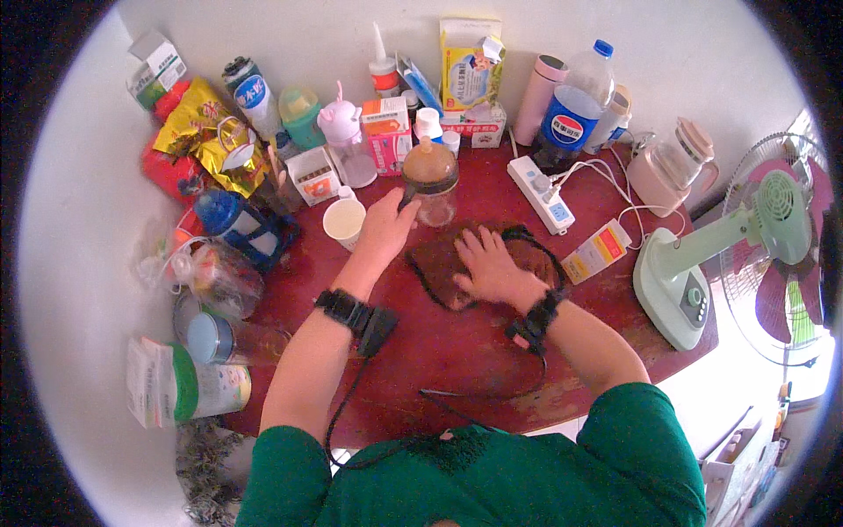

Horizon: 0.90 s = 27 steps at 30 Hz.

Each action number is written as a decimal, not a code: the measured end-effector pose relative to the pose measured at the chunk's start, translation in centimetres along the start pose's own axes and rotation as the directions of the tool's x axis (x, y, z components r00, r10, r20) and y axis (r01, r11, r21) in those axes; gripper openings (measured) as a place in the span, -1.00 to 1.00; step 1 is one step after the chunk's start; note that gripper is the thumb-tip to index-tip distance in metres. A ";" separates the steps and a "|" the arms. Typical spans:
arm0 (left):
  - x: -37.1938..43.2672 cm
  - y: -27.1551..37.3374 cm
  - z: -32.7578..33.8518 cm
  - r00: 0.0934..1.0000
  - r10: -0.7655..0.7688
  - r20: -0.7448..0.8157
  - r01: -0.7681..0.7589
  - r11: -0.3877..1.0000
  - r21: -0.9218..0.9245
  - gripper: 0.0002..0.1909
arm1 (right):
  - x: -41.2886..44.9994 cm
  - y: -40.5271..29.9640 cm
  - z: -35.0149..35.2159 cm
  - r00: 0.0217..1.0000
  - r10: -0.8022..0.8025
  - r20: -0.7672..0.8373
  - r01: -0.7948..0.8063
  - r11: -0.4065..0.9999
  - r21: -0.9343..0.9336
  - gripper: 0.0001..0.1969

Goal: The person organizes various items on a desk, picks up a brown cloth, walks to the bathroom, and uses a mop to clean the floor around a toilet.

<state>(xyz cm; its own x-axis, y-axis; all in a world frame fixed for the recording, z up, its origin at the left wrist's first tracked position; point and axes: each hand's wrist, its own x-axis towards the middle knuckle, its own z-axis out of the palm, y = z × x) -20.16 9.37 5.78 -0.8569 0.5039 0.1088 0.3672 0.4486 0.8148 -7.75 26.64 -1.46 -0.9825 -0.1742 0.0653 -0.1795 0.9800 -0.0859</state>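
Observation:
My left hand (387,222) grips the dark side handle of a clear baby bottle (437,205) with an amber-brown top and nipple. The bottle stands upright on the dark red tabletop (454,356). My right hand (490,269) lies flat, fingers spread, on a brown cloth (431,260) with black edging. This cloth is rumpled and partly hidden under the hand. A white paper cup (344,221) sits just left of my left hand. Both wrists wear black straps with devices, and a black cable hangs between them.
Along the wall stand a pink sippy cup (346,148), medicine boxes (471,79), a Pepsi bottle (571,112) and a pink thermos (540,99). A white power strip (540,195), a small box (597,250) and a green fan (675,283) are right. Jars and bags (217,277) crowd the left.

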 end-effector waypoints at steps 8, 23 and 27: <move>4.8 -1.0 5.3 0.993 0.119 -0.004 -0.119 0.990 -0.075 -0.75 | -6.6 -4.5 -2.3 0.944 -0.302 0.136 0.288 0.951 0.113 -0.31; 3.4 0.2 4.7 0.927 0.324 -0.187 -0.335 0.942 -0.030 -0.43 | 1.6 -3.2 -0.3 0.976 -0.211 0.059 0.207 0.976 0.071 -0.40; -0.1 -1.4 -1.3 0.820 0.509 -0.261 -0.359 0.813 0.458 -0.39 | 6.0 -2.5 1.2 0.985 -0.152 -0.081 0.154 0.988 0.026 -0.44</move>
<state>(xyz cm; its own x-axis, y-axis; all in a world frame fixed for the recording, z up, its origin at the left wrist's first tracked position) -21.09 7.73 5.38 -0.6100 0.4490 0.6530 0.7721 0.5220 0.3624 -13.26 23.08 -2.01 -0.9368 -0.3124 0.1577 -0.3300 0.9386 -0.1004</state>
